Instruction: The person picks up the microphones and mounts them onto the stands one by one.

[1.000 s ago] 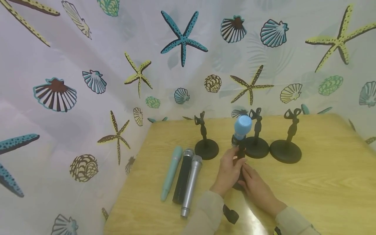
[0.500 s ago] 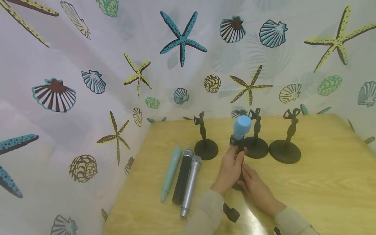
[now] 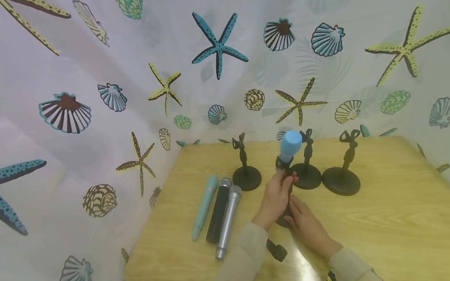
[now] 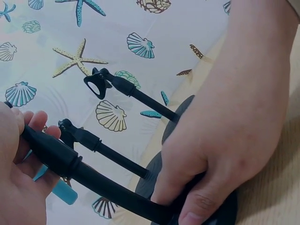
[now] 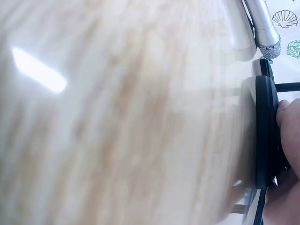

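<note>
A black desktop microphone stand [image 4: 117,187] is between my two hands, with a light-blue microphone [image 3: 291,143] seated in its clip, the blue head up. My left hand [image 3: 275,197] grips the neck just below the clip, thumb and fingers curled round it. Lower down, my right hand [image 3: 309,225] holds the foot of the pole, fingers over the round base [image 5: 266,131]. Much of the pole is hidden by the hands in the head view. Part of the blue microphone shows behind the left fingers in the left wrist view.
Three more black stands, a left one [image 3: 247,178], a middle one [image 3: 306,176] and a right one [image 3: 341,181], stand at the back. Left of the hands lie a mint microphone [image 3: 205,207], a black one [image 3: 218,212] and a silver one [image 3: 228,222]. A patterned curtain [image 3: 225,93] hangs behind.
The blue microphone's head has risen slightly as the clip tilts. My left fingers have shifted a little up the neck, while the right hand stays at the base.
</note>
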`<state>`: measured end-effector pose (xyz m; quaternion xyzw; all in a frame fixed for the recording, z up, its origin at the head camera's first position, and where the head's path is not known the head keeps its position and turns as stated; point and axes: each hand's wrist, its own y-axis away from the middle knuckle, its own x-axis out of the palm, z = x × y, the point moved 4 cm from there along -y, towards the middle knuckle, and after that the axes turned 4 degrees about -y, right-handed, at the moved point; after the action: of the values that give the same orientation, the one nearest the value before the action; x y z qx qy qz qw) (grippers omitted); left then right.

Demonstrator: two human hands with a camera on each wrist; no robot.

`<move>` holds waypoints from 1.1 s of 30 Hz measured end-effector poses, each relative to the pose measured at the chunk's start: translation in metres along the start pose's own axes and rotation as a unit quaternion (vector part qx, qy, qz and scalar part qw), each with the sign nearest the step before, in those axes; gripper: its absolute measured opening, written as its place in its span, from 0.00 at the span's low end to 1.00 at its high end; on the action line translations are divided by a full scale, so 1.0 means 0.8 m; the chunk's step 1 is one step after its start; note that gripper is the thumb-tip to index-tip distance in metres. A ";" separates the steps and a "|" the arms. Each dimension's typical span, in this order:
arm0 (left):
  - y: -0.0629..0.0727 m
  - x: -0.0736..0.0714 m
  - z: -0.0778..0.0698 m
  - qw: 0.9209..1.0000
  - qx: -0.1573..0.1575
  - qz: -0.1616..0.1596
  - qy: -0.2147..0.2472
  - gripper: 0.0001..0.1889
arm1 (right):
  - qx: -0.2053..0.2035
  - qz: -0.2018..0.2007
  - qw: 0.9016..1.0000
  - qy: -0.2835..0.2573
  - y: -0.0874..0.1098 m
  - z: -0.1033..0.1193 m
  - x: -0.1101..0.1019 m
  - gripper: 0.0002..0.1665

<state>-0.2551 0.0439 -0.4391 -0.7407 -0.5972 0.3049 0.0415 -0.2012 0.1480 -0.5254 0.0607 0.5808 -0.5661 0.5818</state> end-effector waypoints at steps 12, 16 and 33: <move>-0.016 -0.009 -0.020 0.999 0.013 -0.009 0.033 0.17 | 0.023 0.014 1.000 -0.004 0.000 0.001 -0.002 0.36; -0.020 -0.012 -0.025 0.998 0.014 -0.006 0.061 0.16 | 0.020 0.013 1.000 0.003 0.000 -0.001 0.001 0.35; -0.040 -0.027 -0.054 0.998 0.051 -0.017 0.043 0.14 | 0.018 0.000 1.000 -0.001 0.001 -0.002 0.001 0.35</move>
<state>-0.2628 0.0461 -0.3817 -0.7397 -0.5913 0.3019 0.1100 -0.2019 0.1493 -0.5274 0.0707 0.5703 -0.5764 0.5810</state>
